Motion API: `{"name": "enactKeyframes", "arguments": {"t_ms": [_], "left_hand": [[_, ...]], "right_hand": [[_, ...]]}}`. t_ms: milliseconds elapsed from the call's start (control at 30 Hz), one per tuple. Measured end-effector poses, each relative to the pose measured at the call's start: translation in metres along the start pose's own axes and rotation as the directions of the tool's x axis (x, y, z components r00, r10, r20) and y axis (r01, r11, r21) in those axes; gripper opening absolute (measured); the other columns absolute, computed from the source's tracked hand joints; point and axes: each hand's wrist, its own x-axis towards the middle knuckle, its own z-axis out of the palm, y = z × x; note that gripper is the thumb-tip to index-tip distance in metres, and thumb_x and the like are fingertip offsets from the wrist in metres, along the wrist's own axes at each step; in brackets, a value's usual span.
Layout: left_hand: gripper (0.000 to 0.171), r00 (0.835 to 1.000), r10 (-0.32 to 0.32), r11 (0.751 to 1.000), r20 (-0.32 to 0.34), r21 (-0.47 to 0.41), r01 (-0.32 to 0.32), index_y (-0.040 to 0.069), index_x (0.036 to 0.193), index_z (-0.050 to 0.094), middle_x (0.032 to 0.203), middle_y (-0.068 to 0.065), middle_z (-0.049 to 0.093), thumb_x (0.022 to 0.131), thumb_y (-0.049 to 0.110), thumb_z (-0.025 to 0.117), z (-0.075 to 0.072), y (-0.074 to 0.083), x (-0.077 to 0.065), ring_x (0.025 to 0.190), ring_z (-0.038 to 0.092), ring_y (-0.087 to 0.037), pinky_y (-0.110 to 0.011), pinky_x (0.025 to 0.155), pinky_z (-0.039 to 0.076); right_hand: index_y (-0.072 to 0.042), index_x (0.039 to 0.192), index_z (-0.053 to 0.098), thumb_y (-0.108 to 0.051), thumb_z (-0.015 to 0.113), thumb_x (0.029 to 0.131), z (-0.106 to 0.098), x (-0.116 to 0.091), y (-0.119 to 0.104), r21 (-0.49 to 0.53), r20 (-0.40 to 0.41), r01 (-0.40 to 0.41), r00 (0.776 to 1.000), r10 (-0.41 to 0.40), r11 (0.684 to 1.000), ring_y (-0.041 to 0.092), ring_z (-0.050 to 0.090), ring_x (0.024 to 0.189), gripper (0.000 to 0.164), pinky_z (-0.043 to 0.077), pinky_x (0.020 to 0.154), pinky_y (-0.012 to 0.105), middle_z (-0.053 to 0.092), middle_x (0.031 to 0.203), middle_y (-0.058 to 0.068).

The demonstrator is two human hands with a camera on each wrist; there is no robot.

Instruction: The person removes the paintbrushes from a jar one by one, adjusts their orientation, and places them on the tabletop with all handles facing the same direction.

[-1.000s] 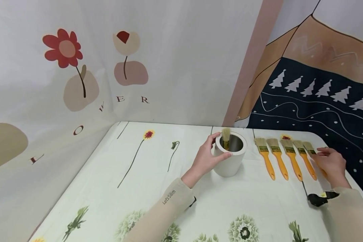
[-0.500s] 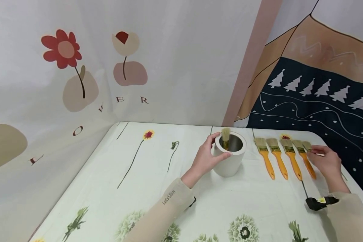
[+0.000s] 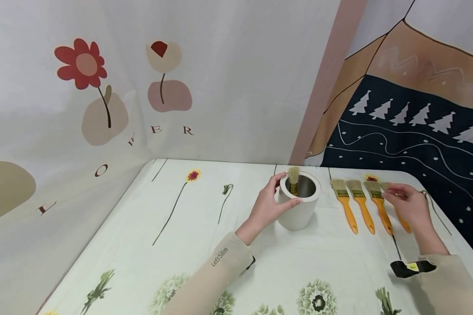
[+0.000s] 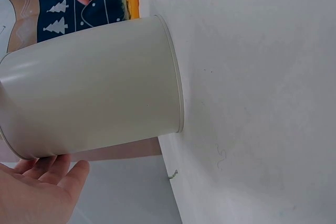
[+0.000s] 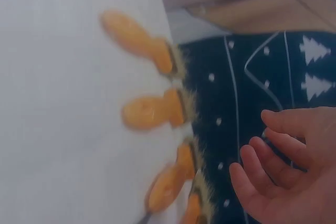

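Near the far edge of the table, a white cylindrical pot [image 3: 297,214] with a grey inside stands upright. One paintbrush [image 3: 293,181] leans in it, bristles up. My left hand [image 3: 270,199] grips the pot's rim from the left, thumb at the near side; the left wrist view shows its fingers [image 4: 68,174] touching the upper wall. To the right lies a row of orange-handled paintbrushes [image 3: 365,210], bristles toward the far edge. My right hand [image 3: 410,208] hovers over the right end of that row, partly hiding the brushes. Its fingers look loosely curved and hold nothing in the right wrist view.
A white tablecloth [image 3: 236,249] printed with flowers covers the table. Behind stand a pale flower-printed curtain [image 3: 236,78] and a dark tree-patterned cloth [image 3: 410,131]. A black strap [image 3: 411,267] sits at the right sleeve.
My right hand has moved left along the brush row, covering the rightmost brush and much of the one beside it. The left hand and the pot have stayed in place.
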Motion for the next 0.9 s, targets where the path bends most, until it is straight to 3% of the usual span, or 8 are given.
{"name": "enactKeyframes", "arguments": {"t_ms": [100, 267, 333, 433, 533, 600, 700, 900], "left_hand": [[0.082, 1.000, -0.001, 1.000, 0.001, -0.002, 0.001, 0.017, 0.152, 0.036, 0.156, -0.001, 0.044, 0.085, 0.034, 0.079, 0.000, 0.000, 0.000, 0.144, 0.044, -0.022, -0.041, 0.121, 0.038], [0.082, 1.000, 0.001, 1.000, 0.001, -0.003, -0.001, 0.017, 0.153, 0.036, 0.157, -0.001, 0.043, 0.085, 0.035, 0.079, 0.000, 0.000, 0.000, 0.144, 0.043, -0.022, -0.041, 0.121, 0.038], [0.082, 1.000, 0.002, 1.000, 0.001, -0.004, -0.002, 0.017, 0.153, 0.036, 0.157, -0.001, 0.043, 0.086, 0.035, 0.079, 0.000, 0.000, 0.000, 0.144, 0.043, -0.022, -0.042, 0.121, 0.038], [0.082, 1.000, 0.003, 1.000, 0.000, -0.004, -0.003, 0.017, 0.153, 0.036, 0.157, -0.001, 0.043, 0.086, 0.035, 0.079, 0.000, 0.000, 0.000, 0.144, 0.043, -0.022, -0.043, 0.121, 0.038], [0.081, 1.000, 0.006, 1.000, -0.001, -0.004, -0.006, 0.017, 0.153, 0.036, 0.157, -0.002, 0.043, 0.086, 0.035, 0.078, 0.000, 0.000, 0.000, 0.144, 0.043, -0.022, -0.043, 0.121, 0.038], [0.082, 1.000, 0.006, 1.000, 0.000, -0.004, -0.006, 0.016, 0.153, 0.036, 0.157, -0.002, 0.043, 0.086, 0.035, 0.079, 0.000, 0.000, 0.000, 0.144, 0.043, -0.022, -0.043, 0.121, 0.038], [0.082, 1.000, 0.005, 1.000, 0.001, -0.003, -0.005, 0.017, 0.153, 0.035, 0.157, -0.002, 0.043, 0.086, 0.035, 0.078, 0.000, -0.001, 0.001, 0.144, 0.043, -0.023, -0.042, 0.121, 0.038], [0.082, 1.000, 0.001, 1.000, -0.001, 0.003, -0.001, 0.017, 0.153, 0.036, 0.156, -0.002, 0.043, 0.086, 0.036, 0.079, 0.001, -0.002, 0.001, 0.144, 0.044, -0.022, -0.042, 0.120, 0.039]], "right_hand": [[-0.010, 0.133, 0.059, -0.042, 0.061, 0.098, 0.004, -0.003, -0.011, 0.046, 0.043, 0.016, 0.999, -0.018, 0.999, 0.010, 0.057, 0.097, 0.047, 0.055, 0.075, 0.021, 0.063, 0.113, -0.003], [-0.019, 0.131, 0.061, -0.048, 0.062, 0.095, 0.013, -0.004, -0.026, 0.059, 0.063, 0.061, 0.996, -0.065, 0.996, 0.002, 0.057, 0.096, 0.046, 0.056, 0.071, 0.024, 0.063, 0.114, -0.010], [-0.022, 0.129, 0.062, -0.052, 0.061, 0.094, 0.018, -0.007, -0.032, 0.046, 0.060, 0.106, 0.992, -0.108, 0.993, -0.005, 0.054, 0.090, 0.046, 0.052, 0.063, 0.016, 0.062, 0.111, -0.016], [-0.013, 0.130, 0.062, -0.042, 0.062, 0.097, 0.019, -0.018, -0.057, 0.125, 0.107, 0.150, 0.981, -0.164, 0.981, 0.001, 0.056, 0.093, 0.044, 0.050, 0.071, 0.013, 0.065, 0.118, -0.002], [-0.004, 0.132, 0.058, -0.035, 0.059, 0.100, 0.017, -0.034, -0.089, 0.151, 0.150, 0.187, 0.966, -0.209, 0.971, -0.002, 0.054, 0.094, 0.044, 0.046, 0.074, 0.005, 0.063, 0.115, -0.006], [-0.003, 0.131, 0.059, -0.034, 0.059, 0.101, 0.018, -0.042, -0.106, 0.168, 0.161, 0.209, 0.958, -0.236, 0.963, -0.009, 0.051, 0.092, 0.043, 0.044, 0.074, 0.002, 0.058, 0.109, -0.019], [-0.003, 0.131, 0.059, -0.033, 0.059, 0.101, 0.019, -0.053, -0.129, 0.164, 0.183, 0.246, 0.944, -0.274, 0.955, -0.013, 0.049, 0.093, 0.042, 0.045, 0.075, 0.001, 0.054, 0.106, -0.026], [-0.004, 0.130, 0.059, -0.030, 0.061, 0.100, 0.030, -0.062, -0.155, 0.214, 0.206, 0.281, 0.923, -0.324, 0.936, -0.012, 0.052, 0.095, 0.040, 0.047, 0.078, 0.000, 0.061, 0.118, -0.003]]}}
